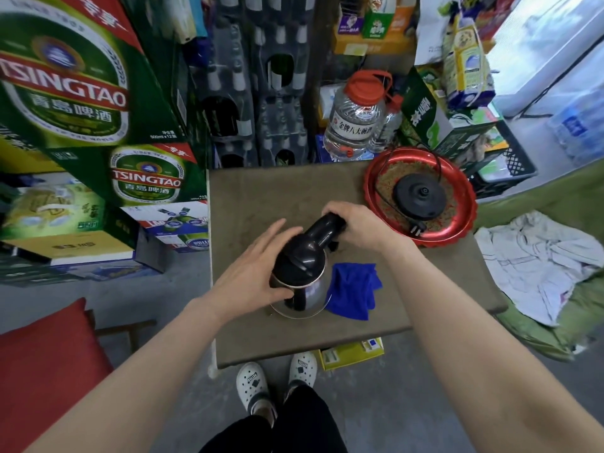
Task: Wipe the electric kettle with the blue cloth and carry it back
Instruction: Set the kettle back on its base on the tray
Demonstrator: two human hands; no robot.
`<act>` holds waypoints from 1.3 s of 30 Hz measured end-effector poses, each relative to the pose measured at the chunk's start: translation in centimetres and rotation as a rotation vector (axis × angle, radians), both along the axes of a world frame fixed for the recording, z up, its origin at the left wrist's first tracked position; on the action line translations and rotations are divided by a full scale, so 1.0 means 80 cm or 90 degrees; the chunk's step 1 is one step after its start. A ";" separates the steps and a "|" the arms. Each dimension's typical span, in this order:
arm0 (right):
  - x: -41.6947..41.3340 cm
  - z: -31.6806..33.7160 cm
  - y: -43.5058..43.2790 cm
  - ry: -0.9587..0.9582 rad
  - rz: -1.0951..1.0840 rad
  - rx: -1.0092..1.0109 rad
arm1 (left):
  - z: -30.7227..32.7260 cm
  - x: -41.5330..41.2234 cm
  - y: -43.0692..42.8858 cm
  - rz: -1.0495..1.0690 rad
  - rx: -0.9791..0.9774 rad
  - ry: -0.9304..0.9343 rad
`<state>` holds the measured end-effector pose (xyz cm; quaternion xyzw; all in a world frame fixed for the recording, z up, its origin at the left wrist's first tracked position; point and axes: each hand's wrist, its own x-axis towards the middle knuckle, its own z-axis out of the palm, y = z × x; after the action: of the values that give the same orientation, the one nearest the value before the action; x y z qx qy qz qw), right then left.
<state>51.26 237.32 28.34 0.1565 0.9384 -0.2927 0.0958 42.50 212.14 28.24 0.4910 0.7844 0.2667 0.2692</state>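
Note:
A steel electric kettle [302, 282] with a black lid and black handle stands on the brown table [261, 197]. My right hand [356, 223] is closed around the top of the kettle's handle. Fingers spread, my left hand [258, 269] lies flat against the kettle's left side, the thumb on the steel body. The blue cloth [354, 289] lies crumpled on the table, touching the kettle's right side; neither hand holds it. The kettle's black power base [420, 196] with its cord sits in a red round tray [457, 220] at the table's far right.
Stacked beer cartons [98, 132] stand left of the table, bottle crates [258, 93] and a clear jug with a red cap [354, 122] behind it. A white cloth [539, 263] lies on a green seat to the right. A red cushion [42, 364] is near left.

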 end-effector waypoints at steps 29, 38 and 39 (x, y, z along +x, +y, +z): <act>0.207 0.028 0.420 0.184 -0.395 -0.010 | -0.037 0.128 0.497 0.305 0.121 -0.407; 0.209 0.000 0.449 0.168 -0.420 -0.081 | -0.060 0.128 0.515 0.309 0.093 -0.383; 0.208 0.000 0.450 0.167 -0.418 -0.086 | -0.059 0.128 0.516 0.313 0.092 -0.373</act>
<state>67.90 273.30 28.35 0.4044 0.8207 -0.3871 -0.1142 52.75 253.43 23.55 0.2089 0.7478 0.5068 0.3746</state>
